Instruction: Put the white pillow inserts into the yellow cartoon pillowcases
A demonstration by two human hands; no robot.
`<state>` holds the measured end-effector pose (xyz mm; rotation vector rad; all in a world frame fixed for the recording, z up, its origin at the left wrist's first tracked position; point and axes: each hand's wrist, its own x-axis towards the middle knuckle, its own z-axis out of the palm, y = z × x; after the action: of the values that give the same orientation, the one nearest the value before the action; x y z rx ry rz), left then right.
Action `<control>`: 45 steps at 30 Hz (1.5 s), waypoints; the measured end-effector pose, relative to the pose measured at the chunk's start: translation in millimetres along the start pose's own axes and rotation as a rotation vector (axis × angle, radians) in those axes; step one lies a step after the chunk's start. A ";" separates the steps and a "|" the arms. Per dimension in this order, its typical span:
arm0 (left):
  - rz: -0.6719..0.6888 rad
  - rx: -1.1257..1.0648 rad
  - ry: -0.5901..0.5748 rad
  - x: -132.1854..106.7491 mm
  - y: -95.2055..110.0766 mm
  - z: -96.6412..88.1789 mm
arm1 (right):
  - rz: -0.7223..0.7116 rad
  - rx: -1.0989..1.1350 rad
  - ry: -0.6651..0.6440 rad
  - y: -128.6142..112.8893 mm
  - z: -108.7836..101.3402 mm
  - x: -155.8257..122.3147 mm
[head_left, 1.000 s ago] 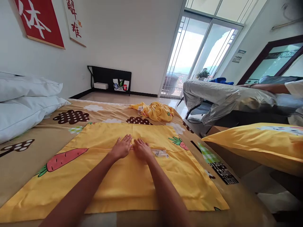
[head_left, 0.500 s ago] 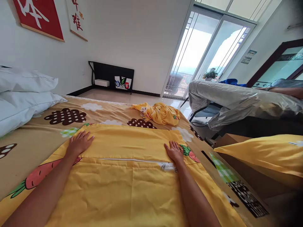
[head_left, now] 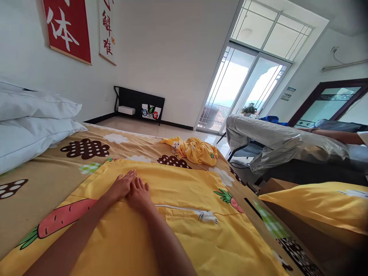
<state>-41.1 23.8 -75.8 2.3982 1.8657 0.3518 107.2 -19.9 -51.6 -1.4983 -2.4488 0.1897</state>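
A yellow pillowcase (head_left: 201, 237) with printed carrots lies spread flat on the patterned bed sheet (head_left: 48, 168). Across its upper part runs a seam or opening with a thin white strip showing. My left hand (head_left: 123, 186) rests flat on the fabric left of the middle, fingers pointing away from me. Right beside it, touching it, my right hand (head_left: 139, 194) also lies flat with its fingers stretched forward. Neither hand grips anything. Beyond the pillowcase sits a crumpled yellow cloth (head_left: 198, 150) with the same kind of print.
White pillows (head_left: 37, 134) are stacked at the left. On the right, a yellow cushion or pillow (head_left: 319, 199) sits over a cardboard box (head_left: 276, 184). Behind it, another person's arm (head_left: 330, 136) rests on a plastic-covered table (head_left: 270, 132). A low black shelf (head_left: 138, 97) stands by the wall.
My right hand has slid left from the right side of the pillowcase to meet my left hand, which has shifted slightly right. The view has tilted up a little.
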 end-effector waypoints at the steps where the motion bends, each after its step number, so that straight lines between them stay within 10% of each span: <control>1: -0.026 -0.004 -0.011 -0.6 -3.0 1.9 | -0.005 0.001 0.010 -3.1 4.1 4.9; 8: -0.283 0.055 -0.055 -7.4 -14.5 -8.2 | 0.224 -0.027 0.009 109.6 -22.1 10.3; 18: -0.403 0.107 -0.110 -2.8 -11.5 -13.2 | 0.770 -0.145 -0.071 296.5 -78.6 -73.7; 22: -0.342 0.070 -0.145 -2.3 10.0 -2.7 | 0.802 -0.223 -0.015 312.2 -73.7 -84.3; 29: 0.293 -0.075 -0.186 -26.4 105.1 30.1 | 0.757 -0.271 0.078 318.3 -60.8 -82.7; 35: 0.216 -0.049 -0.299 -20.3 137.7 15.8 | 0.749 -0.253 0.125 321.8 -57.0 -81.0; 41: 0.347 -0.086 -0.315 47.2 195.3 30.8 | 0.748 -0.251 0.129 323.1 -56.8 -80.2; 45: 0.214 -0.053 -0.188 85.3 167.6 34.1 | 0.742 -0.268 0.118 325.4 -57.9 -81.1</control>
<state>144.9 66.1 -63.5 2.5030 1.5101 0.1793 436.9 55.7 -89.0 -2.3984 -1.7721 -0.0957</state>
